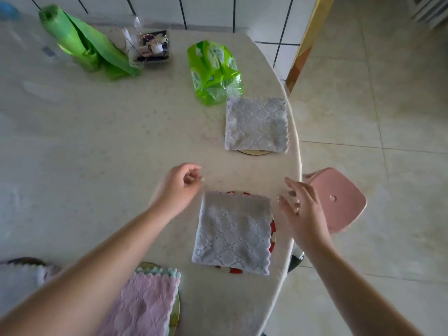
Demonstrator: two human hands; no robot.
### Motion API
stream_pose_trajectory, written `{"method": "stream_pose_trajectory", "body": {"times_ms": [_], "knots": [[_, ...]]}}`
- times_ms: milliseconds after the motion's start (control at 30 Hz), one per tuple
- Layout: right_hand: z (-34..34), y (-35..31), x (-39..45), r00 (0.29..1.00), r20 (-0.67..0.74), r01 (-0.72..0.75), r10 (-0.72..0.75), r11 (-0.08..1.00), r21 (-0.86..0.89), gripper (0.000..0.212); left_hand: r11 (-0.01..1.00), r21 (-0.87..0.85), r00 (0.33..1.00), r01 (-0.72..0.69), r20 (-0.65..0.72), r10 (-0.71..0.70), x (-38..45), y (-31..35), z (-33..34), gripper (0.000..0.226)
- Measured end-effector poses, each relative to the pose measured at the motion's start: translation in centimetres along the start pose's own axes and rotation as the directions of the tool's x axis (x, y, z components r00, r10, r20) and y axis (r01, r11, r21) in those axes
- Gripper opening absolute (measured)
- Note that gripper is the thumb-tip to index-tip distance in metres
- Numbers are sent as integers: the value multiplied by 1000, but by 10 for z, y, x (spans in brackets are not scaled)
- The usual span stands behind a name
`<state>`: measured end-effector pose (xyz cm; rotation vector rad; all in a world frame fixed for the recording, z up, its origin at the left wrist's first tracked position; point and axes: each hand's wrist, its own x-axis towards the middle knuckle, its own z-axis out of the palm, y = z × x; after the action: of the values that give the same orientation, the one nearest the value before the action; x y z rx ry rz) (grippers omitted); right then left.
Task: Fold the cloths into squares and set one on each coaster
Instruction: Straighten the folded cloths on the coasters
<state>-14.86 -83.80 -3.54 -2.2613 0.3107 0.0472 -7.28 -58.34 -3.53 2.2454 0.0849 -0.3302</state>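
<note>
A folded grey cloth (234, 231) lies as a square on a red-patterned coaster (273, 230) near the table's right edge. My left hand (178, 187) hovers just left of its far corner, fingers loosely curled, holding nothing. My right hand (300, 207) hovers at the cloth's right side with fingers spread and relaxed. Farther back, a second grey folded cloth (257, 123) covers a pale round coaster (254, 152). At the near edge a pink folded cloth (143, 306) rests on a yellowish coaster (175, 311), partly hidden by my left forearm.
A green bag roll (80, 42), a dark small tray of oddments (151, 46) and a green plastic packet (213, 69) stand at the back of the beige table (84, 141). A pink stool (337, 197) sits beside the table's right edge. Another cloth (29, 272) shows at far left.
</note>
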Motion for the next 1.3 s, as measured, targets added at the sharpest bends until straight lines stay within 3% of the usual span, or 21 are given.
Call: {"method": "stream_pose_trajectory", "body": {"times_ms": [100, 233, 400, 533, 700, 767, 867, 933, 1133, 1300], "knots": [[12, -1, -40, 993, 73, -101, 94, 989, 109, 45, 997, 5, 995, 78, 67, -78, -54, -20, -4, 26], [20, -9, -61, 991, 125, -40, 55, 992, -119, 57, 988, 74, 973, 136, 178, -147, -94, -21, 4, 14], [22, -12, -51, 981, 192, 4, 24, 990, -144, 53, 981, 148, 978, 124, 148, -146, -96, -18, 10, 16], [17, -9, -44, 984, 180, -10, 18, 999, -46, 44, 984, 117, 974, 132, 170, -151, -97, -16, 14, 21], [15, -7, -45, 972, 235, 10, 15, 994, -106, 44, 985, 85, 968, 150, 191, -164, -97, -19, 14, 16], [12, -8, -50, 983, 181, 20, -1, 994, -108, 44, 987, 57, 968, 152, 195, -161, -100, -21, 9, 12], [12, -14, -69, 998, -29, 58, -60, 997, -52, 43, 983, -48, 977, 175, 134, -168, -112, -32, -11, 11], [17, -22, -88, 995, -57, 80, -79, 997, 4, 42, 981, -86, 982, 177, 81, -170, -125, -46, -33, 11], [72, -56, -157, 979, 157, 123, -127, 992, 36, 39, 981, -70, 979, 183, -80, -188, -182, -108, -93, 29], [118, -77, -195, 953, 298, -95, 60, 990, 103, 34, 976, 16, 974, 218, 61, -218, -211, -152, -108, 18]]}}
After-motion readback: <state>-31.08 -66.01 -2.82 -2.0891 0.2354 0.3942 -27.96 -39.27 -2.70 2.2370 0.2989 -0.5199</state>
